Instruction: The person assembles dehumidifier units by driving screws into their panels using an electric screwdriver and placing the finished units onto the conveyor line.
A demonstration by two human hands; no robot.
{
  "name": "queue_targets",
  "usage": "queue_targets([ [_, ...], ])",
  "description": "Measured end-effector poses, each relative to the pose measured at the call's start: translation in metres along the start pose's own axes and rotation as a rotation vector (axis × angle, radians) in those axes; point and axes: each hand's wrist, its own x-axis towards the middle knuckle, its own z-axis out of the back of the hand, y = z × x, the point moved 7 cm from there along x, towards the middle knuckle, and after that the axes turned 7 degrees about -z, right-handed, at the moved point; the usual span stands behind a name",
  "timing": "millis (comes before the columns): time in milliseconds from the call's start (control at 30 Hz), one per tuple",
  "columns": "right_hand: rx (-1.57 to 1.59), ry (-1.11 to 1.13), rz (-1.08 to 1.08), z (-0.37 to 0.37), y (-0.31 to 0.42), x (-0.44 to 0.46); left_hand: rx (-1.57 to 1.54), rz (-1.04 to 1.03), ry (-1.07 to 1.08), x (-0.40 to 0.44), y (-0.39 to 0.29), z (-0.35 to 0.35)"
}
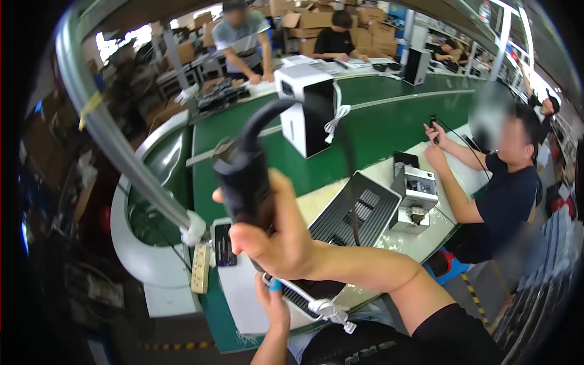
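Observation:
In front of me my right hand (277, 234) is wrapped round a black electric screwdriver (243, 182), raised close to the camera and blurred. Its thick black cord loops from the top and drops behind my forearm. Lower down, my left hand (272, 307), a blue band on one finger, is closed at the edge of a white casing with a black ridged panel (356, 210) lying on the bench. A bundled white power cord (325, 309) lies against that hand. What its fingers grip is hidden behind my right hand.
A tall white-and-black unit (304, 112) stands on the green conveyor (237, 134). Beside the casing sits a small grey machine (417, 188). A power strip (199, 269) and phone-like black slab (224, 244) are left, near a metal pole (121, 128). A co-worker (508, 176) sits at right.

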Motion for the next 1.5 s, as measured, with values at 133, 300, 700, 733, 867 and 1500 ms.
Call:
queue_targets([
  [133, 0.233, -0.245, -0.016, 0.086, 0.061, 0.012, -0.107, 0.258, 0.149, 0.008, 0.048, 0.027],
  [300, 0.669, -0.206, 0.05, 0.194, 0.075, -0.036, 0.192, 0.905, 0.541, 0.014, 0.067, 0.037],
  [700, 1.097, 0.066, 0.301, 0.298, 0.072, -0.101, 0.449, 1.353, 0.738, 0.053, 0.168, 0.072],
  [733, 1.094, 0.06, 0.318, 0.304, 0.07, -0.104, 0.504, 1.341, 0.755, 0.062, 0.17, 0.074],
  [867, 1.13, 0.088, 0.328, 0.333, 0.064, -0.117, 0.85, 1.149, 0.971, 0.112, 0.161, 0.076],
  [1500, 1.182, -0.084, 0.142, 0.31, 0.002, -0.093, 1.812, -1.388, 0.584, 0.331, -0.104, -0.221],
])
